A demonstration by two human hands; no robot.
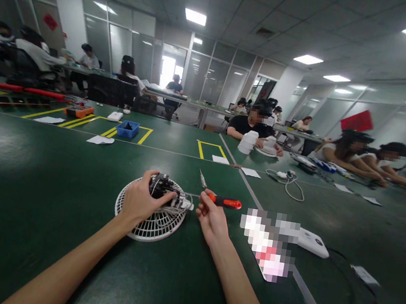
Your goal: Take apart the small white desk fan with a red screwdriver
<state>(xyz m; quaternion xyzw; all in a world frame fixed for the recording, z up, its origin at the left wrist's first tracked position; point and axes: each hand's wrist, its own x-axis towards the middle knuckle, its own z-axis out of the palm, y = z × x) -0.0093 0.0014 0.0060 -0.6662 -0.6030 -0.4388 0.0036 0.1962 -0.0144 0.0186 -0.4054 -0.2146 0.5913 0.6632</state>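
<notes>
A round white fan grille (149, 223) lies flat on the green table (46, 189) in front of me. On it sits a black fan motor (161, 186) with white wires trailing to its right. My left hand (141, 199) is closed over the motor from the left, thumb across its front. My right hand (210, 215) is just right of the grille and grips a screwdriver (224, 201) with an orange-red handle. Its metal tip points up and away to the left, clear of the motor.
A white flat device (312, 241) with a black cable lies to my right, beside a blurred patch. A blue bin (127, 129), paper slips and yellow floor-style markings sit farther back. Other people work at the far and right sides of the tables.
</notes>
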